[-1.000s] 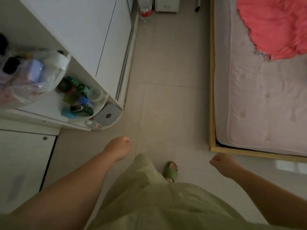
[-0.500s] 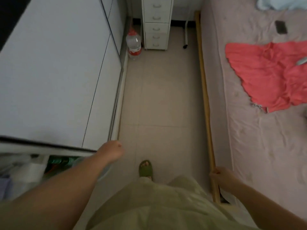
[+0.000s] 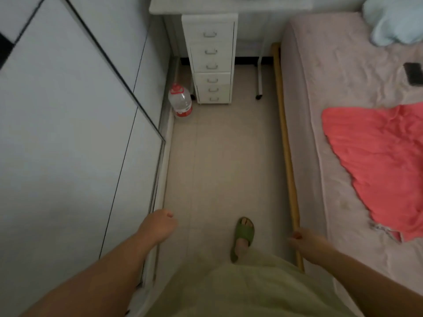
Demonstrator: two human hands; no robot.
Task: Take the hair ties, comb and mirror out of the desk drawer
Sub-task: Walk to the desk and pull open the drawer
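We stand in a narrow aisle with the wardrobe (image 3: 68,133) on our left and the bed (image 3: 343,156) on our right, looking down the floor toward the desk (image 3: 229,5) at the far end. Under it sits a white drawer unit (image 3: 211,58), all six drawers closed. The hair ties, comb and mirror are nowhere in sight — we judge they lie inside one of those drawers, though nothing shows which.

Our left hand (image 3: 160,226) hangs loosely curled into a fist, fingers together and holding nothing, just beside the wardrobe's lower edge. Our right hand (image 3: 306,242) hangs over the wooden bed rail (image 3: 286,156), fingers curled in; it looks empty, but we cannot tell whether it touches the rail. One foot in a green slipper (image 3: 242,236) is planted ahead of us.

The task has barely begun; we are well apart from the drawers. What could go wrong from here:

- A water bottle (image 3: 180,100) stands on the floor just beside the drawer unit — a careless step or a crouch there could knock it over.
- With six alike drawers, we may open the wrong one and lose time.
- The room is dim, so small hair ties could be missed.
- A phone (image 3: 413,73) and a red cloth (image 3: 377,161) lie on the bed; neither is ours to take.
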